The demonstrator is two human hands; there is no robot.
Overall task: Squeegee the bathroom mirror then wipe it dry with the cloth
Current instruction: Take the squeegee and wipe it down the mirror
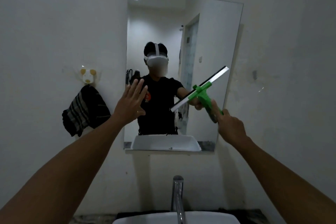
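The right hand (230, 125) is closed around the green handle of the squeegee (200, 90), fingers wrapped low on the grip so the blade stands clear above the fist. The blade runs on a slant across the right half of the mirror (218, 32), its upper end near the mirror's right edge and its lower end toward the middle. Whether the rubber edge is pressed on the glass or held just off it cannot be told from this view. The slant probably serves to send water toward one end of the blade instead of leaving a line across the glass.

The left hand (131, 101) is open, fingers straight and close together, palm toward the mirror's left edge about halfway up. It holds nothing; it looks placed to steady the person or the mirror, though contact with the glass is not certain.

The cloth (83, 112), dark with pale stripes, hangs bunched from a hook (88, 76) on the wall just left of the mirror's lower left part, within reach of the left hand for the drying step, which is not yet begun. Below, a tap (178, 196) stands over the basin (145, 221), where runoff from the bottom edge would fall.

The squeegee pass appears to be the step in hand.
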